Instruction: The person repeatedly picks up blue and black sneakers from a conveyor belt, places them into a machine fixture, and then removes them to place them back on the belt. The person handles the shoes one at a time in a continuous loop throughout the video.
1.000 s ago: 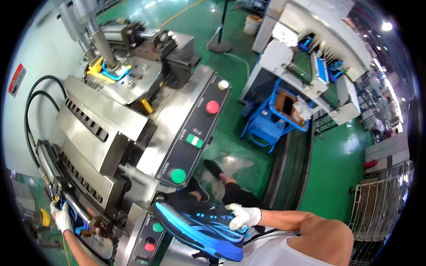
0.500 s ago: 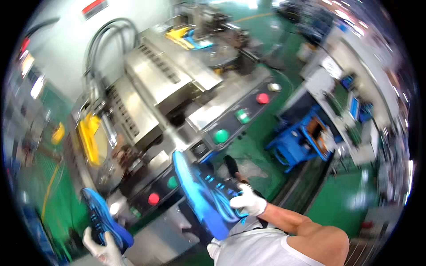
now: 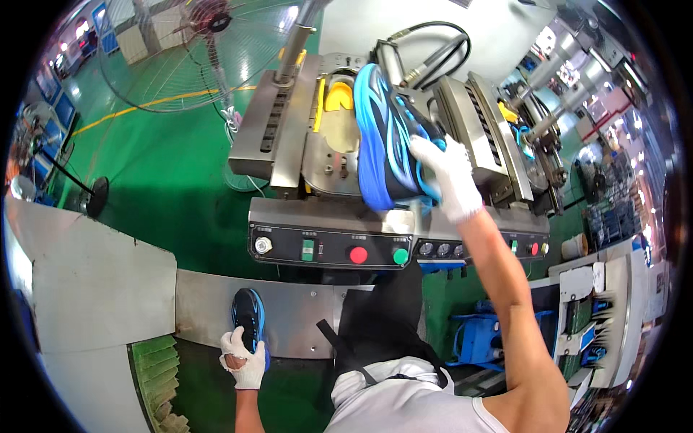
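My right hand [image 3: 449,177], in a white glove, grips a black and blue sneaker [image 3: 390,137] by its ankle opening. That sneaker is held up, toe away from me and sole turned left, in front of the metal machine [image 3: 292,177], hiding part of its left station. A yellow shoe-shaped piece [image 3: 338,97] shows inside that station. Lower left, my gloved left hand [image 3: 244,359] is closed around the heel end of a second black and blue sneaker [image 3: 249,312]. Its toe lies over the metal plate [image 3: 292,339]; whether it touches the plate I cannot tell.
Along the machine's front runs a panel with a red button [image 3: 359,255] and a green button [image 3: 401,255]. A large wire fan [image 3: 216,22] stands far left. A pale grey conveyor surface [image 3: 94,281] is at left, a blue stool [image 3: 476,339] at right.
My view has swung toward the machine's left station. The right-hand sneaker has gone up and away from my body to that station. The left-hand sneaker is now over the metal plate.
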Action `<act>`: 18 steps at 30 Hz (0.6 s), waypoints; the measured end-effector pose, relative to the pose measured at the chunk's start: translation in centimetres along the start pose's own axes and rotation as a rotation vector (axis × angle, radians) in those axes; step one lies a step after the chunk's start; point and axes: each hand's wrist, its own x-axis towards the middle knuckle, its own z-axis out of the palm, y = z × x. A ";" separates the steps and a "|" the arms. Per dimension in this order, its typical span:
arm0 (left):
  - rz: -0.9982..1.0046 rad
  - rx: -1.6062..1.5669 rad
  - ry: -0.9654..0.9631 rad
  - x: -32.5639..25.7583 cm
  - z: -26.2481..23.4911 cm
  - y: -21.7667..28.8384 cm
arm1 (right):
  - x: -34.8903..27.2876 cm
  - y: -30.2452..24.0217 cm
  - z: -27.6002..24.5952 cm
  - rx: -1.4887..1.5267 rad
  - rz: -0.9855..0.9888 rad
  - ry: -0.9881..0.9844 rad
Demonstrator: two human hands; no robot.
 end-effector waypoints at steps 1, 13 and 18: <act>0.003 -0.031 -0.008 -0.1 0.0 -0.1 | 3.3 -0.6 0.9 -0.059 0.041 -0.051; 0.090 -0.182 -0.013 0.8 0.6 -1.3 | 25.5 6.1 12.6 -1.396 -0.005 -0.163; 0.066 -0.204 -0.056 0.4 0.1 -1.7 | 25.5 7.5 12.6 -1.369 -0.003 -0.073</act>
